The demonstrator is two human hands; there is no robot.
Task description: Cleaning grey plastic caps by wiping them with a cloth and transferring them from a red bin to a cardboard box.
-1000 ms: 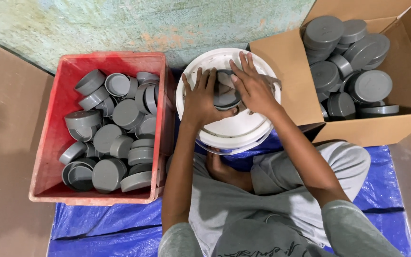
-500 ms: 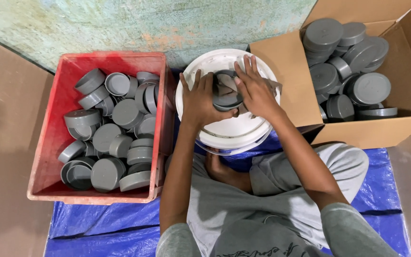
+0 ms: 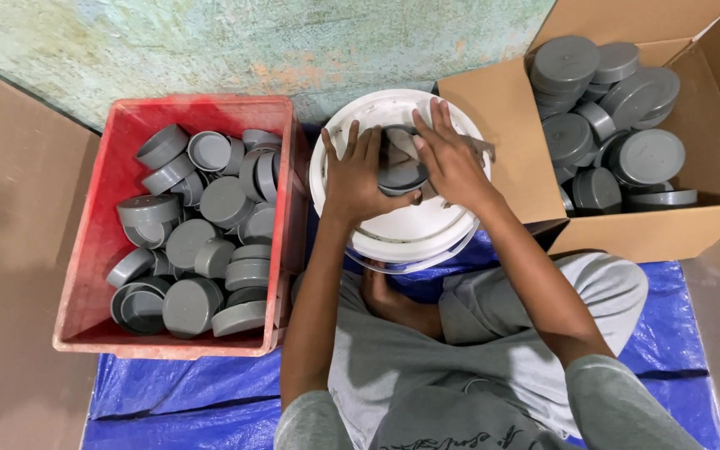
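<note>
Tarpaulin (image 3: 177, 392) of blue plastic is spread over the floor beneath everything, and a person in grey clothing is seated on it. At 9 o'clock a red plastic crate (image 3: 85, 250) is filled with loose grey round caps (image 3: 210, 242), some lying open side up, others on edge. At 2 o'clock an open cardboard box (image 3: 502, 117) is packed with further grey caps (image 3: 627, 125), stacked in tidier piles. Between crate and box, at 12 o'clock from the lap, an upturned white bucket (image 3: 410, 233) is stood, its flat base serving as a work surface. On that base, a grey cap (image 3: 400, 173) is held: a shallow, round, dull grey plastic piece with a raised rim, partly hidden by fingers. The left hand (image 3: 358, 179) is curled narrowly against the cap's 9 o'clock side, thumb beneath its lower edge. The right hand (image 3: 453, 162) is closed over its 3 o'clock side, fingers spread across the top.
</note>
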